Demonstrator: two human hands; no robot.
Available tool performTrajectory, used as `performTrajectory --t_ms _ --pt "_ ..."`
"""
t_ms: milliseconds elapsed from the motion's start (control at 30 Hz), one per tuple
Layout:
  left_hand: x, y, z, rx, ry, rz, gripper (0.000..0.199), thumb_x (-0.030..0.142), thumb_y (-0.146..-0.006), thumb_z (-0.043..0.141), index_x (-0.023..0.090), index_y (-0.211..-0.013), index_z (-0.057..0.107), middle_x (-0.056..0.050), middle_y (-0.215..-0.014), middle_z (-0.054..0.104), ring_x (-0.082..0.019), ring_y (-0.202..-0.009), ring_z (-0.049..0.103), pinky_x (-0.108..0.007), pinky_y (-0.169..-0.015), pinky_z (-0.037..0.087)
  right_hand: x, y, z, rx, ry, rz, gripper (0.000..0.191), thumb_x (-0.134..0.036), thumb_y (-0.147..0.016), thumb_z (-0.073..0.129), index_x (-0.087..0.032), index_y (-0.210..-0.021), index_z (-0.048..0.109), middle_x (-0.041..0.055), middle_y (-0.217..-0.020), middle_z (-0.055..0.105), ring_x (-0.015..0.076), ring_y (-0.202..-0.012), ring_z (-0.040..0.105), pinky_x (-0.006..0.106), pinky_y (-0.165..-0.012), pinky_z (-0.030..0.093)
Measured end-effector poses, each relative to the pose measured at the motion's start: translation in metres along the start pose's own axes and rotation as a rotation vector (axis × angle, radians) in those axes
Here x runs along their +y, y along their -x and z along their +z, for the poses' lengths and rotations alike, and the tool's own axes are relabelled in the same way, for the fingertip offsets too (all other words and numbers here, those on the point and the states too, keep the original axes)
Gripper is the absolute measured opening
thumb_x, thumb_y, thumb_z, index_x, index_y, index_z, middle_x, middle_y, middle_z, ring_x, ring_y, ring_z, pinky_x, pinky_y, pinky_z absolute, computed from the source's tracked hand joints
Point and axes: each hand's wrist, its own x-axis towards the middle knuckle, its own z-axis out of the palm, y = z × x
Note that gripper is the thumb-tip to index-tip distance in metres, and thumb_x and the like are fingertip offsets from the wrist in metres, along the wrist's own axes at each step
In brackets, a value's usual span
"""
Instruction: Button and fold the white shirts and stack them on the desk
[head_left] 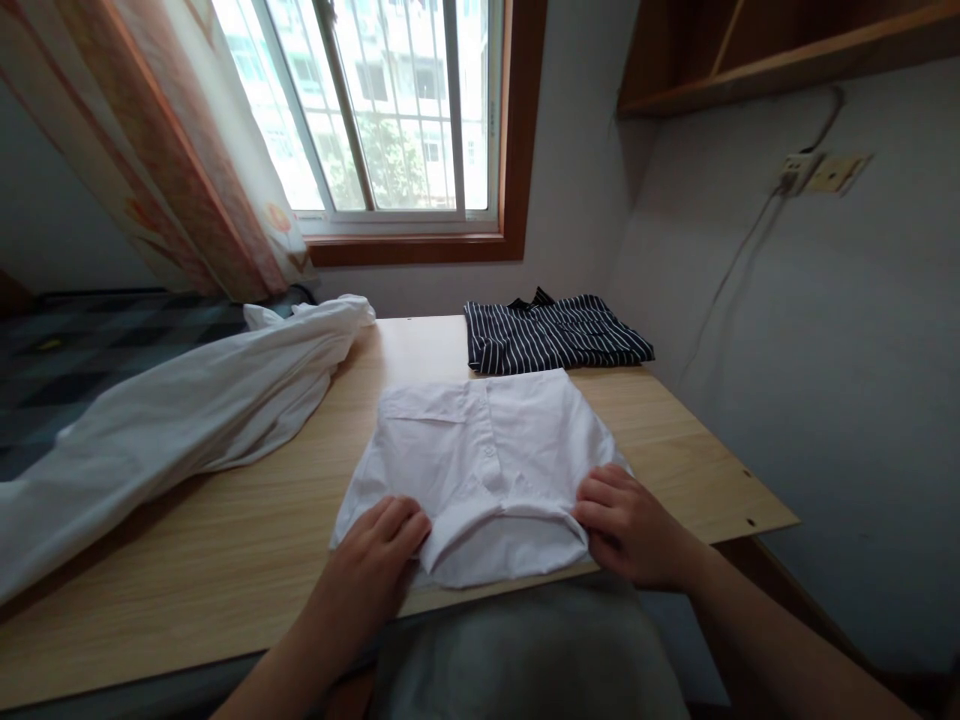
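Left hand (pixel 379 550) and right hand (pixel 628 525) pinch the folded white shirt (pixel 525 425) either side of its collar, by the table's (pixel 712 475) near edge, apparently squaring it, which next calls for even tension.

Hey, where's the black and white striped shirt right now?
In the head view, the striped shirt lies right of centre by the far edge of the wooden table, just beyond the white buttoned shirt.

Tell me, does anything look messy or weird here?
Yes: the long white cloth lies rumpled along the left of the table, while the striped shirt and white button-up shirt look neatly folded. Nothing looks spilled or damaged.
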Motion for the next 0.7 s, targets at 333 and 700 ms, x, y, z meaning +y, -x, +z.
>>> performTrajectory --t_ms 333,700 --pt "-0.022 0.013 -0.019 -0.162 0.063 0.220 0.037 0.010 -0.092 0.045 0.025 -0.118 0.066 -0.004 -0.136 0.065 -0.020 -0.129 0.056 -0.040 -0.111 0.044 0.000 -0.001 -0.008 -0.183 -0.127 0.100 0.020 -0.012 -0.074 0.053 -0.019 -0.089 0.064 0.0059 -0.083 0.060 0.0213 -0.080 0.053 0.032 -0.070 0.041" --pt "-0.084 -0.082 -0.058 -0.133 0.019 -0.463 0.048 0.048 -0.095 0.038 0.018 -0.083 0.074 -0.008 -0.077 0.075 -0.019 -0.068 0.067 -0.026 -0.061 0.045 0.093 -0.076 -0.041 -0.083 -0.109 0.685 0.029 -0.035 -0.094 0.051 -0.018 -0.093 0.074 0.0050 -0.083 0.073 0.0175 -0.074 0.063 0.025 -0.062 0.039"
